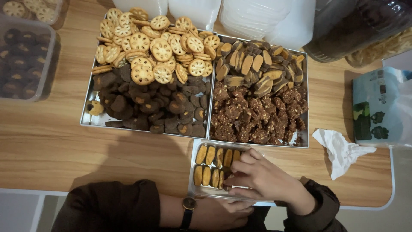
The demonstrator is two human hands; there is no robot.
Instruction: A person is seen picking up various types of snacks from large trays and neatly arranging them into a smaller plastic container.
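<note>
A clear plastic box (195, 189) sits at the table's near edge with two rows of oval tan cookies (211, 165) standing on edge. My right hand (262, 176) reaches into the box from the right, its fingertips pinched at the end of the near cookie row; what they hold is hidden. My left hand (223, 212), with a dark wristwatch (187, 208), lies below the box against its near edge, fingers curled under it. Both arms wear dark brown sleeves.
Two metal trays stand behind the box: the left tray (86, 120) holds round lattice cookies and dark round ones, the right tray (305, 144) holds half-dark oval cookies and chocolate clusters. A crumpled tissue (341, 150) and tissue pack (380, 107) lie right. Filled containers (25, 60) stand far left.
</note>
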